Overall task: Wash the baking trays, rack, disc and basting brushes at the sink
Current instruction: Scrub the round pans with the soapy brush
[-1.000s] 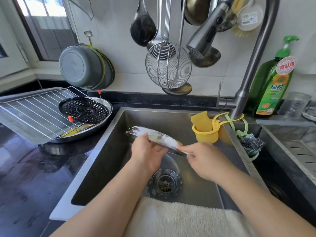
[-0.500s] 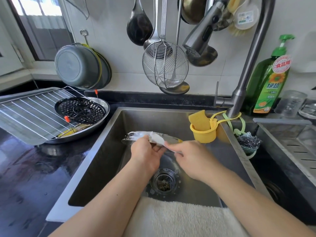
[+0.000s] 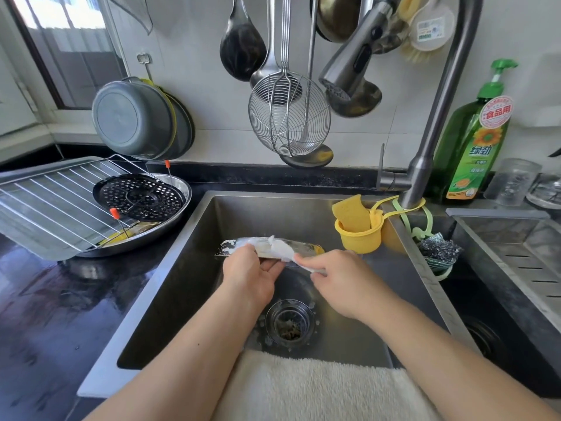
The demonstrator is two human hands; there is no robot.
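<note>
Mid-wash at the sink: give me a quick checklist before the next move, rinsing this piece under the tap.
1. Small tray gripped by left hand: ok.
2. Right hand holds white soapy scrubber on tray: ok.
3. Water running from faucet head: not ok, no stream visible.
4. Drain strainer clear: not ok, debris inside.
5. Tray fully scrubbed: cannot tell.
6. Rack and perforated disc waiting on counter: ok.

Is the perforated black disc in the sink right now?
No, the perforated black disc lies in the round metal tray on the counter left of the sink.
</note>
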